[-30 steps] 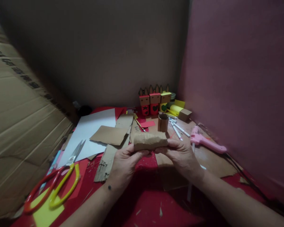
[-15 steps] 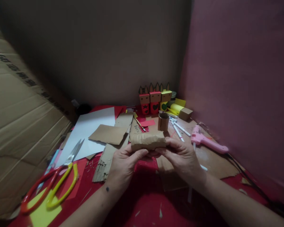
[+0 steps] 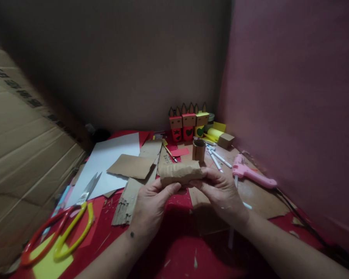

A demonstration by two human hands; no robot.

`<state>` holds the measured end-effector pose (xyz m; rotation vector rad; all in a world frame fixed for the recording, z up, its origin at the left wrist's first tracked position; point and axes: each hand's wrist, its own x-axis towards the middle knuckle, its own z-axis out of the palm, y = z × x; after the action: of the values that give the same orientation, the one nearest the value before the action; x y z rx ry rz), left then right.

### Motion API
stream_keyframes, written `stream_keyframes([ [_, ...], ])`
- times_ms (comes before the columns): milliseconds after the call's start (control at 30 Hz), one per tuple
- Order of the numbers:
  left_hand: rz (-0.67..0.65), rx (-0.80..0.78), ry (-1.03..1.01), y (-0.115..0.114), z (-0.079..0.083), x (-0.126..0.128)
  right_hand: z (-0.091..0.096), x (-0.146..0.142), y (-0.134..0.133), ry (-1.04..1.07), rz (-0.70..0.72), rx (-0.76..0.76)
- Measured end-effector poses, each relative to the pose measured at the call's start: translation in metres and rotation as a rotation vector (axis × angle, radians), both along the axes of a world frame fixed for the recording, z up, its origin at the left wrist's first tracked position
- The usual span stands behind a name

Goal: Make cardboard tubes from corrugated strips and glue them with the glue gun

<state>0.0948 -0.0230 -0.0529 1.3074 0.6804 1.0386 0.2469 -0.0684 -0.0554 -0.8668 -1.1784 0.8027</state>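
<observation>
A rolled piece of brown cardboard (image 3: 180, 172), creased along its surface, is held sideways above the red table. My left hand (image 3: 154, 199) grips its left end, thumb along the lower edge. At the right end, my right hand (image 3: 219, 192) pinches it between thumb and fingers. Just behind the roll stands an upright cardboard tube (image 3: 198, 151). Flat brown cardboard (image 3: 130, 166) lies to the left on a white sheet (image 3: 116, 145). The fingers underneath the roll are mostly hidden.
Large scissors (image 3: 75, 224) with red and yellow handles lie at the left. A pink glue gun (image 3: 251, 172) with its cord rests on cardboard at the right, near several markers (image 3: 219, 158). Three decorated paper figures (image 3: 188, 124) stand at the back. A cardboard box wall (image 3: 26, 155) rises at left.
The view has shifted slightly, so the table items appear a little further left. Both hands keep hold of the cardboard roll, which stays nearly in the same pose.
</observation>
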Motion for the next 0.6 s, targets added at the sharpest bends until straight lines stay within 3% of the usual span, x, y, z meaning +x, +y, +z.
stream_keyframes([
  [133, 0.041, 0.025, 0.042, -0.001, -0.002, -0.002, -0.004, 0.001, 0.0, -0.098, -0.015, 0.037],
  [400, -0.045, -0.068, 0.051, 0.004, 0.007, -0.001, -0.003, 0.0, 0.001, -0.139, -0.089, 0.083],
  [500, -0.009, 0.004, 0.106, 0.005, 0.01, -0.003, -0.001, 0.001, 0.001, -0.114, -0.008, 0.03],
  [600, 0.047, 0.165, 0.211, 0.004, 0.01, -0.006, 0.001, 0.003, 0.004, 0.077, 0.145, -0.125],
])
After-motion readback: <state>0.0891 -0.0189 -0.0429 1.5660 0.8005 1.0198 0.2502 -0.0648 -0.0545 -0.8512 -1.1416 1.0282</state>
